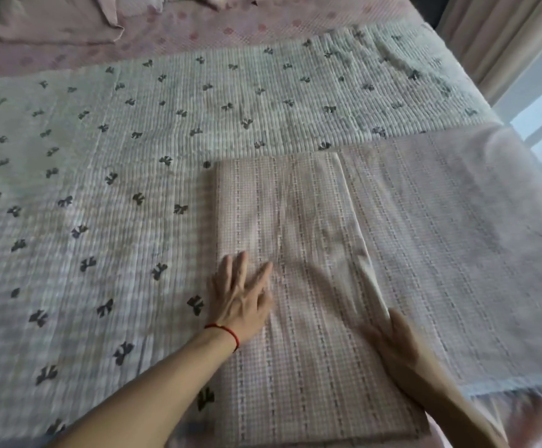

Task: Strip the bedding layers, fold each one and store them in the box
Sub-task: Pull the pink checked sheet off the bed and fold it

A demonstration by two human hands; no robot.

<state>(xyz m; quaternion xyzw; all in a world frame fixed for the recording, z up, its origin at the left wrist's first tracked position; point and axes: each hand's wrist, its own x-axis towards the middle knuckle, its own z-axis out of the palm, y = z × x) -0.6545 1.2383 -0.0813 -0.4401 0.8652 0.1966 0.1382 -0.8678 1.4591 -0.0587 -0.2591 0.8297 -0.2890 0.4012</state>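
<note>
Hands flat on cloth: a person's left hand, fingers straight and spread, presses the left part of a half-folded pink checked sheet on the near right of the bed, a red string bracelet at the wrist. The right hand is blurred but seems to lie open along the sheet's folded edge, gripping nothing. The sheet looks thin, light and limp, likely to slide and crease; it is probably best taken at the corners or along the fold, not mid-panel. Its unfolded part spreads to the right, toward the bed's edge. Beneath and to the left lies a thicker quilted cover with dark bow prints, a layer not yet stripped, soft and seemingly bulkier. Farther back are a pink dotted layer and a rumpled pink pillow; curtains hang far right. No box is visible.
</note>
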